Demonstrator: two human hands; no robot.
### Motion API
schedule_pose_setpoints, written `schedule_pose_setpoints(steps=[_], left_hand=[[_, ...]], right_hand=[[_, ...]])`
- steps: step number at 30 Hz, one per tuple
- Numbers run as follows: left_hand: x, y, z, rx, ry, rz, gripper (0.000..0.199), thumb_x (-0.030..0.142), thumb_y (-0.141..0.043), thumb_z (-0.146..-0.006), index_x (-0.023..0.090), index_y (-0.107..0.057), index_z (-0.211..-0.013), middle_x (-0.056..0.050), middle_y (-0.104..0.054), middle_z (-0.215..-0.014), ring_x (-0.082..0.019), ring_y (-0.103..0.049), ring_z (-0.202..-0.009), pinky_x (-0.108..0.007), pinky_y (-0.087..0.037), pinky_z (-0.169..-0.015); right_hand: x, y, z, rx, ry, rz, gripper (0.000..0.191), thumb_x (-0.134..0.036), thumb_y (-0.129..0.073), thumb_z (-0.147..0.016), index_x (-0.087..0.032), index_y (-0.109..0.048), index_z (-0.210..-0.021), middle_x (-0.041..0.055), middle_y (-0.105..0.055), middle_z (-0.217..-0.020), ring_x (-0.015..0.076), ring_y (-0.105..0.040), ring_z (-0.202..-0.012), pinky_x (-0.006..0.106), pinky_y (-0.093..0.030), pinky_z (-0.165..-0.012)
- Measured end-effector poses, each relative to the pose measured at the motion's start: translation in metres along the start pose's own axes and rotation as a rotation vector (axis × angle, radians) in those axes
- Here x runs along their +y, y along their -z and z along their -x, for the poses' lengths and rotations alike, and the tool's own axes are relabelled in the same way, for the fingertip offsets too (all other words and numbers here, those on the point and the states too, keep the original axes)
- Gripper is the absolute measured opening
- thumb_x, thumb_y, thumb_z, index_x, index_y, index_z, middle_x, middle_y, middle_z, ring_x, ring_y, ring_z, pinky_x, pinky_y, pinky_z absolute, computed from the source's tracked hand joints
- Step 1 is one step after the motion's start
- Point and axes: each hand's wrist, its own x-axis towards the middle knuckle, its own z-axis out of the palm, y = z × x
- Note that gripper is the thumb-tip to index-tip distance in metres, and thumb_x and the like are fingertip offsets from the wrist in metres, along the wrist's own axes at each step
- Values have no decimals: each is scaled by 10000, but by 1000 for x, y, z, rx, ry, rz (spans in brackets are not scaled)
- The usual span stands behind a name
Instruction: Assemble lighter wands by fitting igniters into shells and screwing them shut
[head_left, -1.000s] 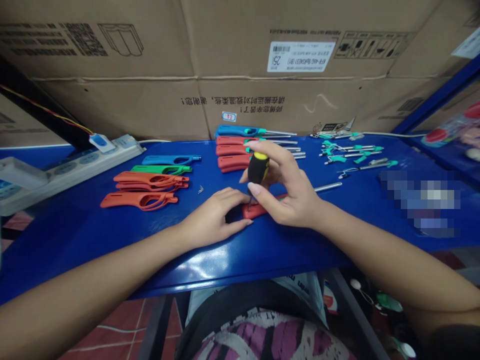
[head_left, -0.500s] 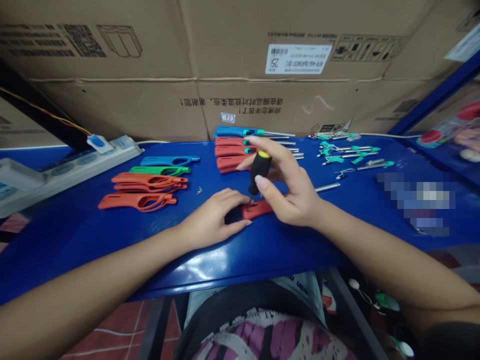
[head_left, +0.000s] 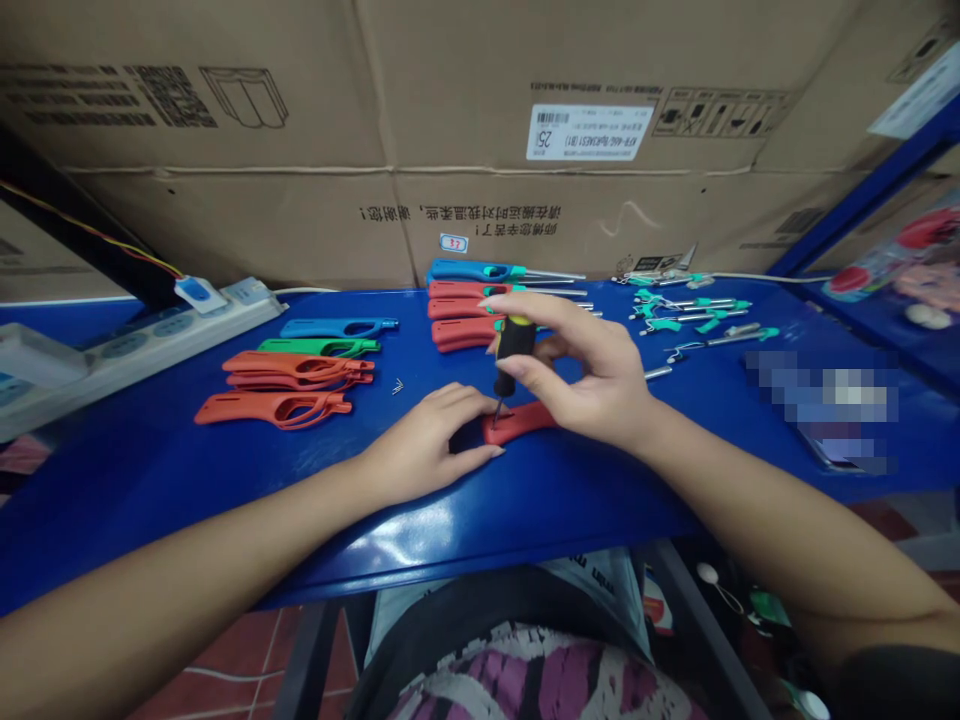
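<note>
A red long-nosed lighter (head_left: 529,422) lies flat on the blue table, its metal tube poking out to the right beyond my right hand. My left hand (head_left: 424,445) grips its handle end between thumb and forefinger. In my right hand (head_left: 596,375) is a black and yellow screwdriver (head_left: 514,352), held nearly upright by thumb and fingers. The screwdriver's tip stands on the handle end of the lighter; whether a screw is under it is too small to tell. The middle of the lighter is hidden behind my right hand.
Several orange, green and blue lighter shells (head_left: 255,408) lie left, near small screws (head_left: 397,386) and a power strip (head_left: 142,345). Assembled lighters (head_left: 465,270) are lined up behind my hands. Metal tubes with green parts (head_left: 701,305) lie back right. A cardboard wall (head_left: 465,130) closes the back.
The screwdriver has become more upright, and my right hand has shifted slightly with it. My left hand keeps its hold on the lighter. The whole view has tilted a little.
</note>
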Motion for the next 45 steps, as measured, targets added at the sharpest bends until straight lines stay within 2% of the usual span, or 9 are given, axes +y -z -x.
schedule_pose_setpoints(steps=[3, 9, 13, 18, 24, 30, 35, 41, 45], left_hand=[[-1, 0, 0, 6, -4, 1, 318, 343, -696, -933, 184, -610, -1195, -93, -691, -1154, -254, -644, -1087, -412, -521, -971], [0, 0, 0, -17, 10, 0, 314, 329, -697, -934, 186, -617, -1201, -87, -693, -1137, -247, -645, -1062, -410, -524, -961], [-1, 0, 0, 1, -11, 15, 312, 332, -695, -936, 183, -611, -1197, -97, -688, -1178, -252, -637, -1104, -416, -515, -984], [1, 1, 0, -20, 22, 8, 307, 343, -690, -937, 187, -623, -1193, -91, -688, -1147, -254, -640, -1074, -420, -521, -967], [-2, -1, 1, 7, -7, -1, 302, 369, -682, -942, 199, -605, -1179, -91, -688, -1152, -261, -643, -1094, -422, -523, -965], [1, 1, 0, -7, 9, 2, 291, 351, -693, -935, 189, -618, -1164, -75, -689, -1082, -238, -650, -1016, -391, -531, -928], [1, 1, -1, -3, 0, 10, 280, 335, -698, -932, 197, -605, -1157, -80, -693, -1122, -245, -648, -1058, -402, -523, -951], [2, 1, -1, -8, 22, 1, 288, 347, -696, -932, 196, -614, -1163, -77, -689, -1086, -241, -652, -1013, -397, -535, -919], [1, 1, -1, -15, 10, 25, 288, 338, -693, -936, 206, -614, -1179, -79, -692, -1150, -249, -641, -1087, -411, -519, -970]], right_hand=[[2, 1, -1, 69, 84, 69, 350, -383, -686, -933, -231, -642, -1245, 75, -733, -1165, 208, -720, -907, 359, -644, -814], [5, 1, -1, -178, -128, -168, 475, -343, -497, -1035, -251, -426, -1496, 91, -638, -1348, 166, -720, -947, 296, -641, -730], [7, 1, 0, -35, -10, -4, 469, -418, -715, -905, -240, -597, -1322, 92, -679, -1295, 220, -720, -999, 342, -644, -814], [1, 4, -1, -127, -68, -95, 418, -339, -415, -1065, -243, -489, -1465, 73, -705, -1257, 171, -739, -911, 318, -645, -738], [2, 6, -3, 64, 156, 79, 349, -365, -729, -902, -252, -668, -1226, 49, -757, -1094, 189, -726, -849, 335, -641, -791], [1, 5, -3, -124, -51, -114, 405, -351, -387, -1070, -219, -510, -1432, 86, -708, -1207, 165, -733, -882, 316, -633, -747], [4, 6, -4, 99, 142, 107, 263, -413, -688, -924, -235, -697, -1118, 51, -753, -984, 192, -702, -798, 356, -624, -739], [-4, 6, -6, -68, -21, 1, 405, -370, -406, -1055, -230, -570, -1398, 70, -722, -1199, 178, -717, -893, 339, -633, -738], [0, 4, -3, 121, 75, 134, 316, -449, -681, -924, -224, -707, -1145, 55, -762, -1017, 186, -705, -775, 344, -636, -727]])
